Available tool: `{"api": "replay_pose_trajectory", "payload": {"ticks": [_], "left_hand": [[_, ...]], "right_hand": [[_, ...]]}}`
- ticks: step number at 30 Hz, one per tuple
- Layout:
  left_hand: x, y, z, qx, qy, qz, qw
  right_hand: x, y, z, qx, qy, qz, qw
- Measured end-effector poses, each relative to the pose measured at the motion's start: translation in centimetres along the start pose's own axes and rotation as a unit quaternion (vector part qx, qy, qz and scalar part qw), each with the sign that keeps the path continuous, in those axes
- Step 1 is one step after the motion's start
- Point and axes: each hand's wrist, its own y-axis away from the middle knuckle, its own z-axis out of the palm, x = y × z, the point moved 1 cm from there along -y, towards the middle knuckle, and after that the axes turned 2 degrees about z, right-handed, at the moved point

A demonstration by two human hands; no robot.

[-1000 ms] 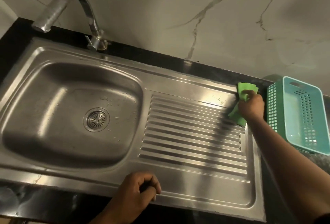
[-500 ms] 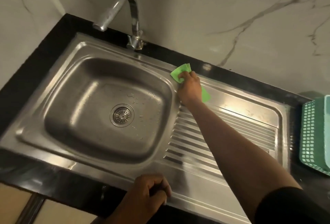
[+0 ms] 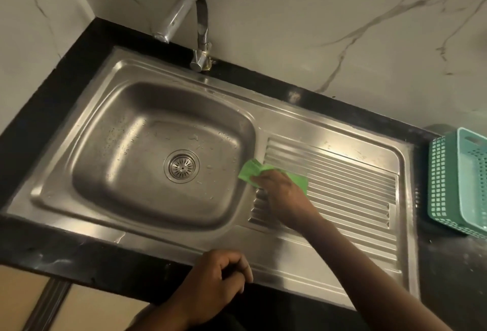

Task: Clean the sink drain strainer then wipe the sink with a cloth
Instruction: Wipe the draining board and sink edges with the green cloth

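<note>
A stainless steel sink (image 3: 113,109) has a basin on the left and a ribbed drainboard (image 3: 350,180) on the right. The round drain strainer (image 3: 181,166) sits in the basin floor. My right hand (image 3: 283,193) presses a green cloth (image 3: 250,172) onto the ridge between basin and drainboard; the cloth's left end hangs over the basin's right wall. My left hand (image 3: 218,282) rests as a loose fist on the sink's front rim, holding nothing that I can see.
A chrome tap (image 3: 199,24) stands behind the basin against the marble wall. A teal plastic basket (image 3: 458,183) sits on the black counter (image 3: 66,67) to the right of the drainboard. Water droplets dot the basin floor.
My right hand has swept the cloth from the drainboard's far right corner, along the back rim, then down toward me to the basin's right edge. The left hand stayed put.
</note>
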Motion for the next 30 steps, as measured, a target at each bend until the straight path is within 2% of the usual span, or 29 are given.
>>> {"api": "replay_pose_trajectory", "payload": {"ticks": [3,6,9,12,17,20,30], "left_hand": [[-0.2,0.6,-0.5,-0.018,-0.013,0.005,1.0],[-0.4,1.2,-1.0,-0.03,-0.033,0.017,0.999],[-0.7,1.9,-1.7,-0.036,-0.048,0.032,0.998],[-1.5,2.7,-2.3,-0.02,-0.057,0.03,0.998],[-3.9,4.5,-2.2,-0.028,-0.087,-0.001,0.996],[-5.1,5.3,-1.6,-0.042,-0.111,-0.019,0.993],[-4.2,8.2,2.3,-0.048,-0.115,-0.005,0.992]], "right_hand": [[-0.5,2.8,2.0,0.0,-0.004,-0.017,1.0],[-0.7,2.4,2.2,-0.002,0.043,-0.027,0.999],[-0.6,-0.1,1.1,0.011,0.049,0.02,0.999],[-0.6,-3.1,-0.1,0.066,0.061,0.047,0.995],[-2.0,-5.1,-0.7,0.069,0.061,0.098,0.991],[-3.1,-3.3,0.7,0.066,0.034,0.106,0.992],[-9.5,7.6,6.5,0.017,-0.068,0.033,0.997]]}}
